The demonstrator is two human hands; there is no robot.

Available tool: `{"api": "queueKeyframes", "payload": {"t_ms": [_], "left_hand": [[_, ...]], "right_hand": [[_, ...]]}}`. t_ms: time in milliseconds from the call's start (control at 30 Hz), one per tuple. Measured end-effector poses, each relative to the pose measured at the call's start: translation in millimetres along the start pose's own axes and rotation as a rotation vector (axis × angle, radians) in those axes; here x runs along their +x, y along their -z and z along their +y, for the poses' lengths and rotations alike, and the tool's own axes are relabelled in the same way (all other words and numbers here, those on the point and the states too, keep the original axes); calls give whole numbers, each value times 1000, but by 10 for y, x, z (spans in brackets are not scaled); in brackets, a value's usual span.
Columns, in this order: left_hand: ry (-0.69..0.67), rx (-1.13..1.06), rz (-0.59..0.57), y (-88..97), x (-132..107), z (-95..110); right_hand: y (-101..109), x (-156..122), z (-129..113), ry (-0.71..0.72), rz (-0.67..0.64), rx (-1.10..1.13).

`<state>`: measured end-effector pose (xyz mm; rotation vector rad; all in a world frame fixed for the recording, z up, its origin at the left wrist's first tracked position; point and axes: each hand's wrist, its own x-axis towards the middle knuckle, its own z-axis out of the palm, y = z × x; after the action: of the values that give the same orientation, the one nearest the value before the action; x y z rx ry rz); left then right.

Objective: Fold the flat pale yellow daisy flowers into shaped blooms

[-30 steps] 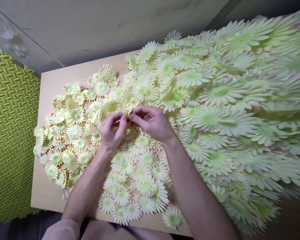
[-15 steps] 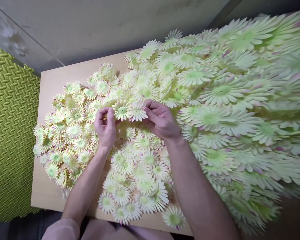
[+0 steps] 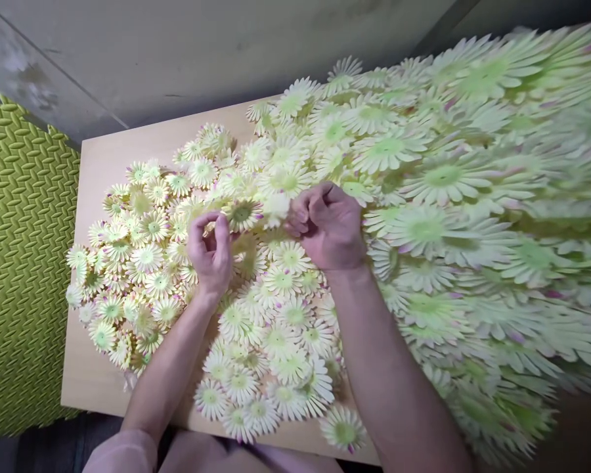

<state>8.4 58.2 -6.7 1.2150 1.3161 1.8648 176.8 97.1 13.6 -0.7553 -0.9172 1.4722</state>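
Observation:
A wooden board [image 3: 108,151] is covered with many pale yellow fabric daisy flowers with green centres [image 3: 256,341]. My left hand [image 3: 209,253] pinches the edge of one flower [image 3: 242,213] between thumb and forefinger, above the middle of the spread. My right hand [image 3: 328,226] is curled shut on a second, whiter flower [image 3: 277,207] right beside the first. The two flowers touch or nearly touch between my hands.
A tall heap of the same flowers [image 3: 463,217] rises at the right, close to the camera and blurred. A green woven foam mat [image 3: 22,263] lies left of the board. A grey concrete floor [image 3: 201,52] lies beyond. My knees [image 3: 128,456] show at the bottom.
My hands went from pinching together at one spot to lifting two flowers apart. My right hand has since risen, curled tighter and turned its flower; my left hand stays put.

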Motion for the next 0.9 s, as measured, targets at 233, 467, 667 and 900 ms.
{"api": "queueKeyframes", "payload": {"t_ms": [233,467,667,900], "left_hand": [[-70,33,-142,-40,-33,72],[71,-84,-274,-34,-2,158],[111,-55,-417,-25,33,110],[264,-9,-372,-9,7,119]], "right_hand": [[-33,-74,37,-21,-247,-257],[-60,-72,60,-71,-238,-229],[-58,-71,49,-98,-235,-211],[-45,-74,74,-120,-282,-249]]}}
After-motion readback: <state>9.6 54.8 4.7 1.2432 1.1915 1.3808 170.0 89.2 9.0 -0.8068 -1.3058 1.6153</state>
